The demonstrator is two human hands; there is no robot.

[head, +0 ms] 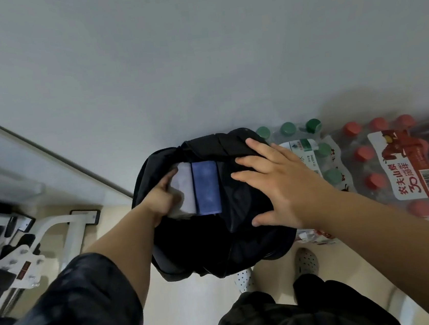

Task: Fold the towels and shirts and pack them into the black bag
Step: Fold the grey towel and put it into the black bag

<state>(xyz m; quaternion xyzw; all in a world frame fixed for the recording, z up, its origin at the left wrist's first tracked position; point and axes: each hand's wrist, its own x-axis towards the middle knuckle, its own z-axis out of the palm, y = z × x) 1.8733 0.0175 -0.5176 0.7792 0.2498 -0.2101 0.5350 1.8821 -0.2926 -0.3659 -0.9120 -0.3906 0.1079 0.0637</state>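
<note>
Right hand (pixel 277 182) first: I see it spread wide, fingers straight, pressing flat on dark fabric at the right side of the one black bag (pixel 190 245). I cannot tell whether that fabric is the bag's own flap or a dark garment. On my feed the left hand (pixel 162 196) reaches into the bag's open mouth and grips the pale folded cloth (pixel 185 189), thumb laid over it and fingers hidden beside it.

The bag sits on the floor (pixel 185 312) against the wall (pixel 196 57). One white metal frame (pixel 63 227) stands to its left. To its right I count two shrink-wrapped bottle packs: the red-capped pack (pixel 401 167) farther out, and the green-capped pack (pixel 300 147), five caps showing, just beside the bag.

Inside the bag I count two folded pieces, touching side by side: the pale one on the left and the blue folded cloth (pixel 205 187) on the right. Two white shoes (pixel 307 260) show just below the bag.
</note>
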